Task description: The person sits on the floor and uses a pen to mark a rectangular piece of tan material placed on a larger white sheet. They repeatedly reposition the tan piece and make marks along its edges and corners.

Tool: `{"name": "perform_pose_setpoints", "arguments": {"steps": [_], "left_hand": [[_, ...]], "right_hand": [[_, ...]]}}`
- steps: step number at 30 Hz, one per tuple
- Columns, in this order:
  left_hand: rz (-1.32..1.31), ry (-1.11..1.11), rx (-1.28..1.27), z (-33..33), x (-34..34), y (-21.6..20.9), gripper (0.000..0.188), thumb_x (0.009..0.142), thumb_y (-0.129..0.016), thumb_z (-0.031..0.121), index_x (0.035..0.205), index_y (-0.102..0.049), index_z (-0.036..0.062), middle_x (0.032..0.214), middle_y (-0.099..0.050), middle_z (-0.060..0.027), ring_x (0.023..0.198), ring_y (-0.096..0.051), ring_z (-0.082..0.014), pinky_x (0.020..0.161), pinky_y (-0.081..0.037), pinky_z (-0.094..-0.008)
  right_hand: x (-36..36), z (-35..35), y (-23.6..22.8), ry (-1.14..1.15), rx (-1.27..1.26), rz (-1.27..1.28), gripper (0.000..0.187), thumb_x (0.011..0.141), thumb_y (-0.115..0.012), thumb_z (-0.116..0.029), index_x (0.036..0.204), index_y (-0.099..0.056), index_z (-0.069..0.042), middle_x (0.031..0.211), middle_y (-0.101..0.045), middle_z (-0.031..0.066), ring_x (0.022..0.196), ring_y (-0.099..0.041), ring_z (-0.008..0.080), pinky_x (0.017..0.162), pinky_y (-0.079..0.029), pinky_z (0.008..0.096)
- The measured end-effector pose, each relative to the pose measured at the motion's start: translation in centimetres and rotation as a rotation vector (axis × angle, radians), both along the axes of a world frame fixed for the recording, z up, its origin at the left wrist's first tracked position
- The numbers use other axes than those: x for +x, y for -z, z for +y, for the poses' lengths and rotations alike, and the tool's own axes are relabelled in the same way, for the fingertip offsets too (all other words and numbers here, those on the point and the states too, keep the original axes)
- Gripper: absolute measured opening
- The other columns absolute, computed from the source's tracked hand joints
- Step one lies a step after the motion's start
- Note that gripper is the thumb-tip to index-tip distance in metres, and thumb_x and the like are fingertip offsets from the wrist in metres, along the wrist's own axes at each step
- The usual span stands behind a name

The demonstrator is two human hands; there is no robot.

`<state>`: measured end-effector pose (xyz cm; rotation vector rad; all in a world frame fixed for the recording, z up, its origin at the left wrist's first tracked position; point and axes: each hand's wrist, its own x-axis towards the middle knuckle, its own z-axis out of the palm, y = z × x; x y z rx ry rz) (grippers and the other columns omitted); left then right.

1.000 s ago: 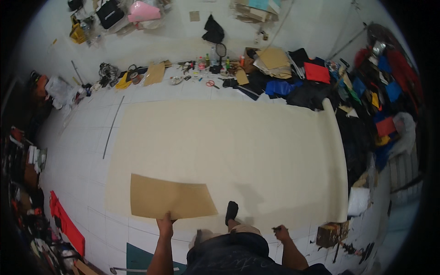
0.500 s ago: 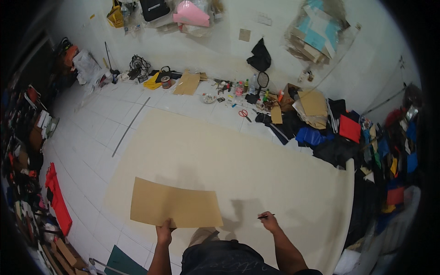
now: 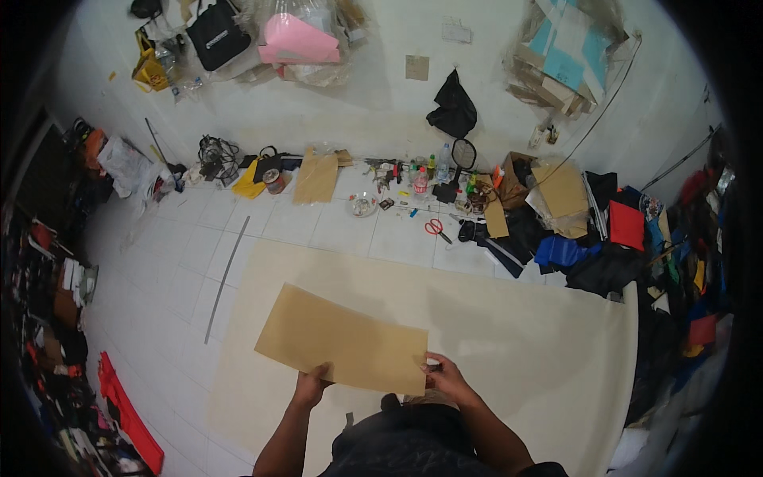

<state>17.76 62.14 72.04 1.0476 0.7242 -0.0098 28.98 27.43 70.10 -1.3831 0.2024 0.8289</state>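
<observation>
A brown rectangular cardboard sheet [image 3: 346, 338] is held tilted above a large cream sheet of material [image 3: 524, 358] spread on the floor. My left hand [image 3: 312, 385] grips its lower edge, thumb on top and fingers hidden underneath. At the sheet's right edge is my right hand [image 3: 447, 377], closed, with its fingers at the border. A dark pen [image 3: 435, 366] shows only in small part between the right fingers. The cream sheet's right side is rolled up.
A long grey ruler-like strip [image 3: 226, 278] lies on the tiles at left. Red-handled scissors [image 3: 438, 230] rest beyond the cream sheet, near bottles [image 3: 420, 181] and tools along the wall. Piled fabrics [image 3: 604, 262] fill the right side; red cloth [image 3: 127, 413] lies at lower left.
My right hand has come left and up from over the cream sheet to the cardboard's right edge. The cardboard has shifted right and tilted, still in my left hand. The view has shifted.
</observation>
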Motion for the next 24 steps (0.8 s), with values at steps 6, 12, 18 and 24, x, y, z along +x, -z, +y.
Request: {"name": "perform_pose_setpoints", "arguments": {"steps": [6, 12, 18, 24], "left_hand": [[0.055, -0.099, -0.033, 5.1, 10.7, 0.9, 0.052, 0.095, -0.062, 0.009, 0.143, -0.042, 0.0023, 0.133, -0.058, -0.0172, 0.115, -0.066, -0.0328, 0.089, -0.061, -0.0504], [0.122, -0.255, 0.006, 10.9, 17.2, 1.0, 0.054, 0.095, -0.059, 0.01, 0.145, -0.039, 0.001, 0.134, -0.058, -0.0194, 0.116, -0.065, -0.0373, 0.092, -0.058, -0.0546], [0.197, -0.543, -0.133, 16.6, 24.1, 2.3, 0.053, 0.1, -0.063, 0.025, 0.143, -0.042, 0.0037, 0.12, -0.063, -0.0179, 0.102, -0.068, -0.0325, 0.084, -0.06, -0.0468], [0.755, -0.202, 0.138, 26.5, 21.7, 10.7, 0.066, 0.095, -0.07, 0.03, 0.149, -0.041, 0.0045, 0.111, -0.065, -0.016, 0.088, -0.067, -0.0251, 0.073, -0.059, -0.0403]], "right_hand": [[13.5, 6.8, 2.6, 0.036, 0.068, 0.342, 0.041, 0.102, -0.065, -0.018, 0.137, -0.052, -0.001, 0.111, -0.067, 0.0094, 0.092, -0.071, 0.0217, 0.079, -0.061, 0.0377], [27.3, 16.6, 2.9, -0.35, 0.171, 0.378, 0.034, 0.1, -0.067, -0.014, 0.13, -0.059, -0.001, 0.114, -0.069, 0.0094, 0.101, -0.071, 0.0213, 0.085, -0.062, 0.0399], [39.5, 27.7, 8.1, -0.398, 0.062, 0.208, 0.026, 0.1, -0.067, -0.014, 0.124, -0.064, -0.004, 0.107, -0.069, 0.0063, 0.096, -0.071, 0.0191, 0.081, -0.061, 0.0397], [48.0, 40.0, 10.7, -0.214, -0.073, 0.271, 0.021, 0.103, -0.061, -0.011, 0.123, -0.059, -0.007, 0.103, -0.068, 0.0073, 0.086, -0.071, 0.0201, 0.075, -0.061, 0.0377]]}}
